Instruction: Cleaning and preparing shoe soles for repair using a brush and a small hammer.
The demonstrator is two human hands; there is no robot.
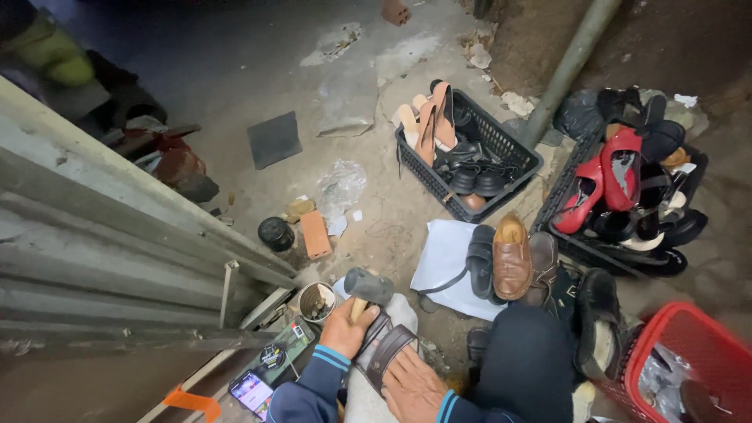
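My left hand [343, 329] grips the wooden handle of a hammer [368, 286], whose dark metal head stands just above the fingers. Under it lies a brown sandal with wide dark straps [385, 346], resting on a pale cloth-covered support [403, 309]. My right hand [413, 388] lies flat on the near end of the sandal and holds it down. Both sleeves are dark blue with light blue stripes at the cuffs.
A small tin of nails [316, 301] and a phone [252, 390] lie left of my hands. A brown shoe [511, 254], black shoes, two black crates of footwear [513, 149] [560, 196], a red basket [681, 325], a brick [316, 233] and a corrugated sheet [94, 235] surround me.
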